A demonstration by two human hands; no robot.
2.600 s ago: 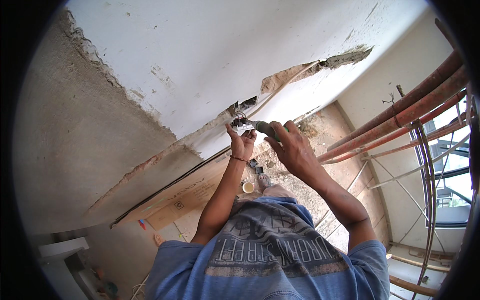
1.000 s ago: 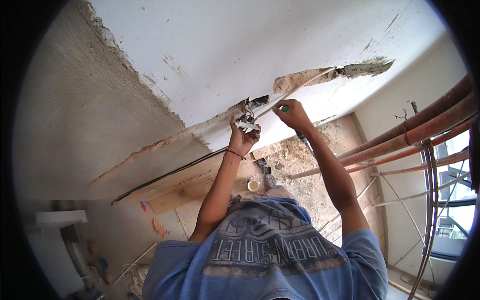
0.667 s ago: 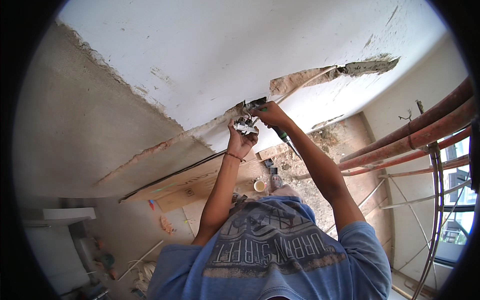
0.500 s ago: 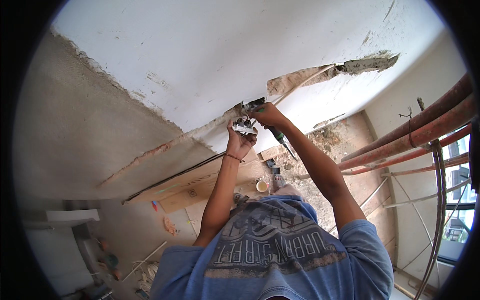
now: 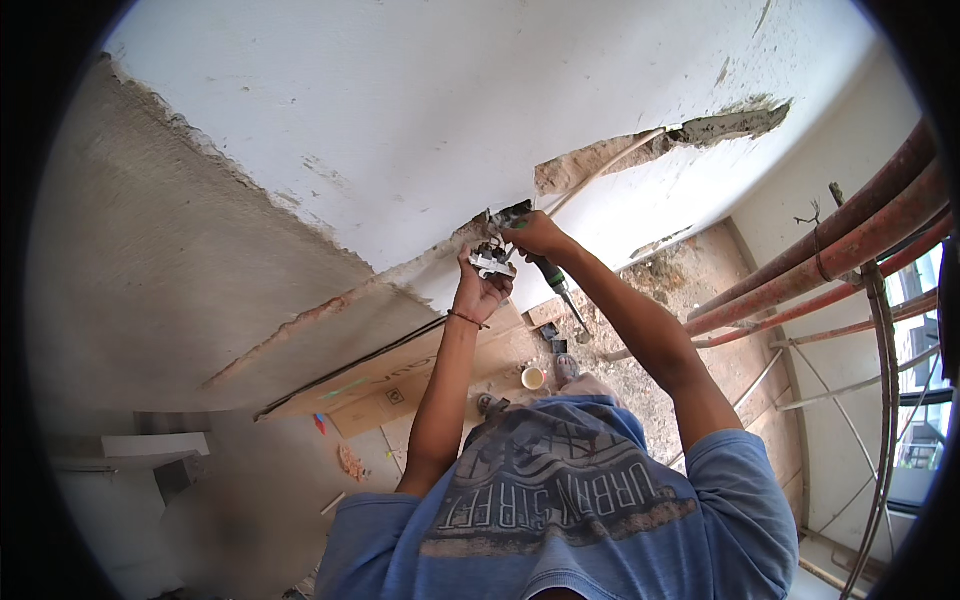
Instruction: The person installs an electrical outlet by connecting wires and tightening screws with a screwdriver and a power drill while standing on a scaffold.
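My left hand (image 5: 481, 294) holds a white electrical outlet or switch module (image 5: 492, 266) from below, its fingers wrapped around the edge. Short wires run from its back toward a rough opening (image 5: 512, 212) in the wall. A green-and-black screwdriver (image 5: 551, 275) sits in the grip of my right hand (image 5: 540, 236), its shaft slanting down toward the floor. The fingertips of that hand are close to the wires, beside the opening; whether they pinch a wire is too small to tell.
A pale conduit (image 5: 610, 160) runs along a broken-out channel in the white wall. Reddish poles (image 5: 850, 245) cross at the right. Below lie a cardboard sheet (image 5: 415, 372), a cup (image 5: 533, 378) and small black boxes (image 5: 553, 338) near my feet.
The whole view has shifted slightly. Both hands stay at the wall opening with the module and screwdriver held; the module seems tilted a little differently.
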